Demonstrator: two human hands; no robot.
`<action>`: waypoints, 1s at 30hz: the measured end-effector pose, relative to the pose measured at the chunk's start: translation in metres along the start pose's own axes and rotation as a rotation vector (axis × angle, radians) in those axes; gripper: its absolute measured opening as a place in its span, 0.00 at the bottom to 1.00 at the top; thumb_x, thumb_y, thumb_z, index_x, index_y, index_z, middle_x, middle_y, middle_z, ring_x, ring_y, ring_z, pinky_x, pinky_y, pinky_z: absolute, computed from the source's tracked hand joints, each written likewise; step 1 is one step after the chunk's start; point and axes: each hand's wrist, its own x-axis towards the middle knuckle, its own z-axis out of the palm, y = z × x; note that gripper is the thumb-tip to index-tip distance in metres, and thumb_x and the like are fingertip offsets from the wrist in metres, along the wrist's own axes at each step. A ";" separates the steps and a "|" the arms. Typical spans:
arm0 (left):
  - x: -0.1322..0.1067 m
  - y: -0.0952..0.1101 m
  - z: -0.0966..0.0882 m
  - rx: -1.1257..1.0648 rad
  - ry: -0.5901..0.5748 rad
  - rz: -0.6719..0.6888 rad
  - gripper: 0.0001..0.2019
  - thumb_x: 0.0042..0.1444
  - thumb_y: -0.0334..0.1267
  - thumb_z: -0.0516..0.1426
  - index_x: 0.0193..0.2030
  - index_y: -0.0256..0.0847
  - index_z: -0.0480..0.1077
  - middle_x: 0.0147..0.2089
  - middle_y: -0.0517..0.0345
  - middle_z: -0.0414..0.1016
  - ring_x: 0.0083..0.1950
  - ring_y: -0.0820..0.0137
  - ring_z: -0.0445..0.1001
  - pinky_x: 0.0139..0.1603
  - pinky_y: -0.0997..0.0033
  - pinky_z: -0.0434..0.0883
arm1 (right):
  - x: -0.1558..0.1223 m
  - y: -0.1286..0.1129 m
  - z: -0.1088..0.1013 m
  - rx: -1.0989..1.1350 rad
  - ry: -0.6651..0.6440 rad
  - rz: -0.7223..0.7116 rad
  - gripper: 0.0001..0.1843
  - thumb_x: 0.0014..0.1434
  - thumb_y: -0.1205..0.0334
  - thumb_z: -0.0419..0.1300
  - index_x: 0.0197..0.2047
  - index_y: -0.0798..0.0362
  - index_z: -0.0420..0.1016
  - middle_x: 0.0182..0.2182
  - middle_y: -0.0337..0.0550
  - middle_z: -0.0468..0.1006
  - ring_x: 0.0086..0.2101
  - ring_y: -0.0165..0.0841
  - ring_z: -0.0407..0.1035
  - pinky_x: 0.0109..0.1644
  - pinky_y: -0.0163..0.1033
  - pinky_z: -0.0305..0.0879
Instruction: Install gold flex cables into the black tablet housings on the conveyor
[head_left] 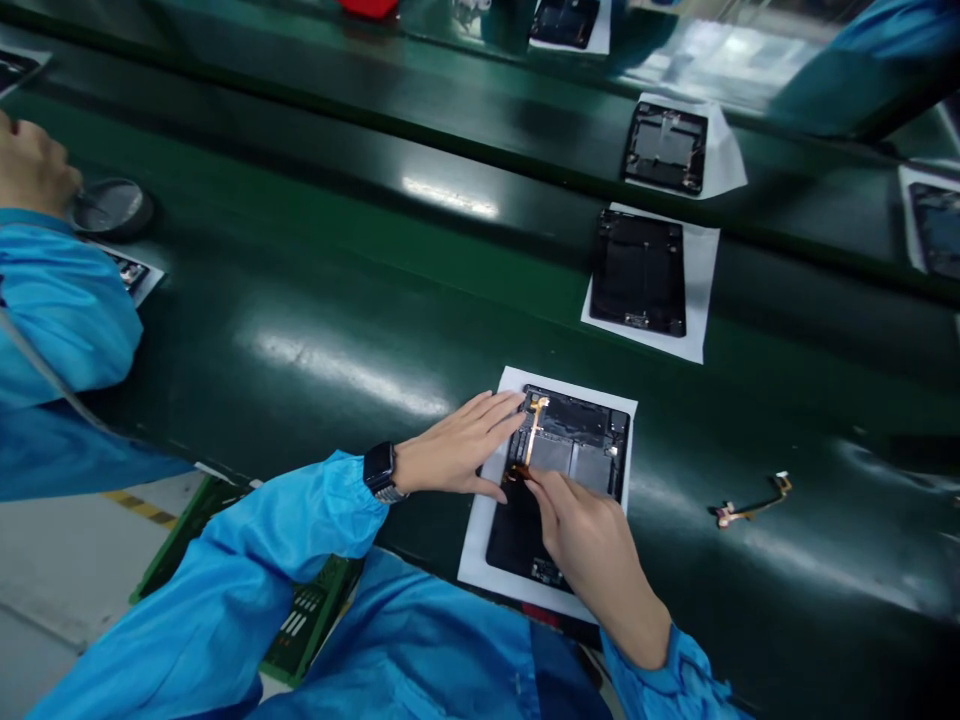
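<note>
We've got the open tablet (517, 535) on white paper (474, 555) right in front of us, paper probably there to spare it scratches from the bench (300, 290). Left hand (469, 440): laid out flat along the tablet's left edge, fingers extended, thumb spread, pinching nothing; we read it as steadying. Can't tell how hard it presses. Right hand (581, 530): thumb and fingers pinch the flex (533, 435) at its dark lower end, fingers partly hiding the contact. Strip runs up to the tablet's upper left, so holding that end likely keeps it in line. Second flex (754, 508) lies on the bench to the right, handy for the right hand. Another tablet (641, 270) sits farther ahead on paper, clear of our arms.
</note>
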 end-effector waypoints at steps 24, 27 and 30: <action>0.094 -0.019 -0.025 0.181 -0.043 -0.225 0.12 0.62 0.37 0.58 0.50 0.36 0.70 0.47 0.49 0.74 0.51 0.59 0.71 0.54 0.60 0.66 | -0.035 0.057 -0.007 1.214 0.434 0.683 0.17 0.65 0.49 0.54 0.30 0.51 0.64 0.21 0.34 0.65 0.20 0.28 0.62 0.21 0.33 0.62; 0.108 -0.022 -0.024 0.180 -0.119 -0.214 0.05 0.62 0.34 0.56 0.36 0.38 0.72 0.38 0.55 0.75 0.43 0.64 0.74 0.47 0.67 0.66 | -0.067 0.074 -0.004 0.847 0.540 0.768 0.18 0.61 0.45 0.59 0.31 0.52 0.69 0.19 0.35 0.66 0.20 0.30 0.62 0.21 0.33 0.60; 0.112 -0.030 -0.029 0.210 -0.130 -0.204 0.06 0.61 0.34 0.56 0.33 0.40 0.71 0.37 0.57 0.75 0.42 0.67 0.74 0.43 0.72 0.66 | -0.100 0.097 0.002 0.346 0.699 0.853 0.21 0.60 0.41 0.59 0.34 0.53 0.74 0.19 0.37 0.69 0.19 0.32 0.64 0.23 0.34 0.61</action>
